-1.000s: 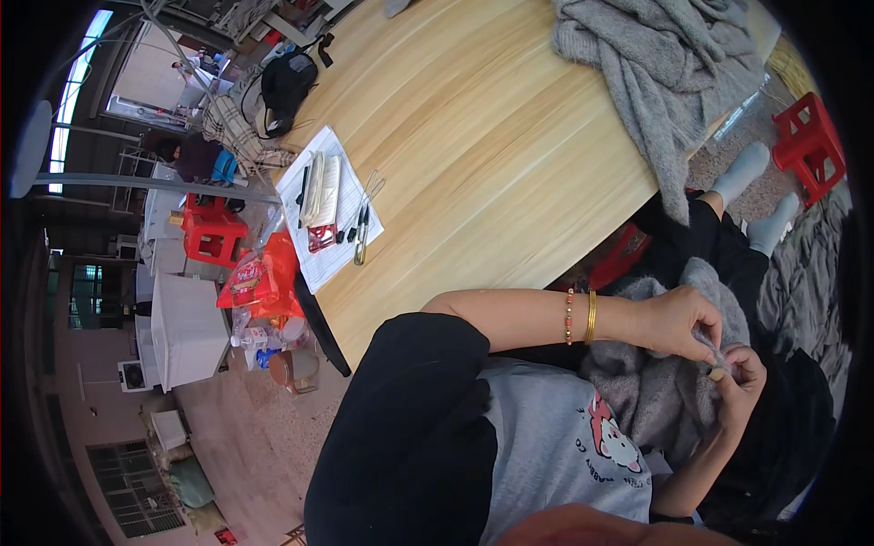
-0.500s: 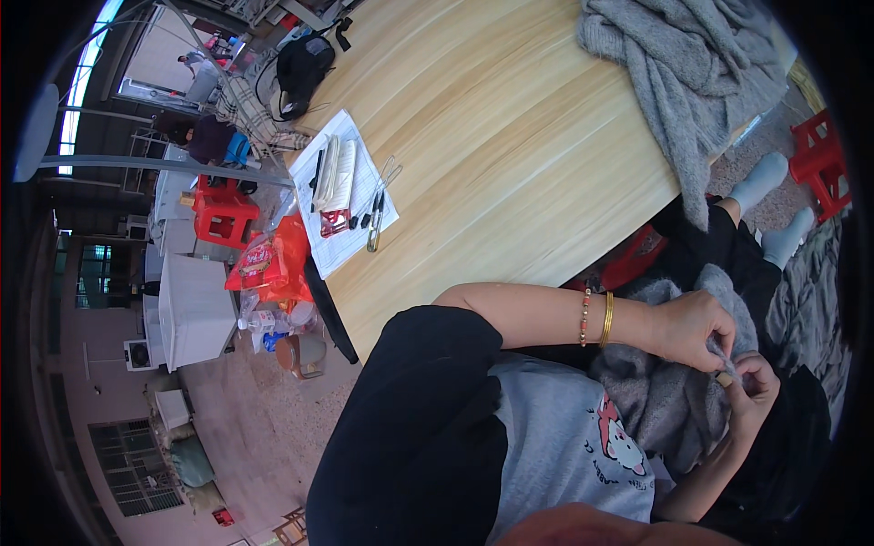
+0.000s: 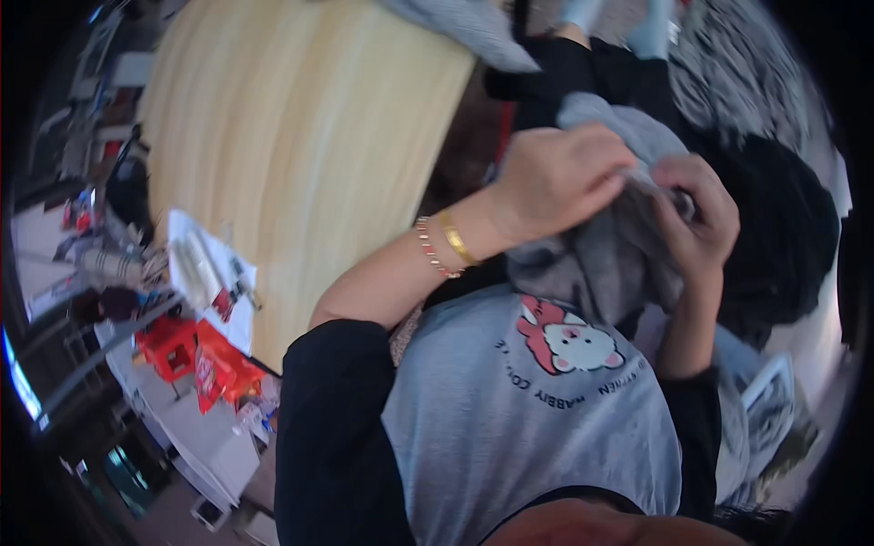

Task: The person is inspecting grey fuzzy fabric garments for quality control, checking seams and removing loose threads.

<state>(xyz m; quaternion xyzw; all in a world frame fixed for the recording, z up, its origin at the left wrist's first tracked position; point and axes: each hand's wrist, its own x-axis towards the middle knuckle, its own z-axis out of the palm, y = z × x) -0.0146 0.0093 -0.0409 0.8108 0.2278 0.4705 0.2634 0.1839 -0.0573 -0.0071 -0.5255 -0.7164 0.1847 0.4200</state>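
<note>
Beside wooden table (image 3: pixel 300 136), hands pinching grey garment (image 3: pixel 619 255), white tray (image 3: pixel 205 278) left

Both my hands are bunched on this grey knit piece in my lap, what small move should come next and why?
Probably spread the fabric a little between the hands. The left hand grips a fold of the grey garment from above, and the right hand pinches it close by, so the spot between them is bunched and partly hidden. The picture is blurred, so this is a guess.

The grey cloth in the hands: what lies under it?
Under the grey cloth shows the grey shirt. Both hands, left and right, grip the cloth; whatever the fingers pinch is hidden.
</note>
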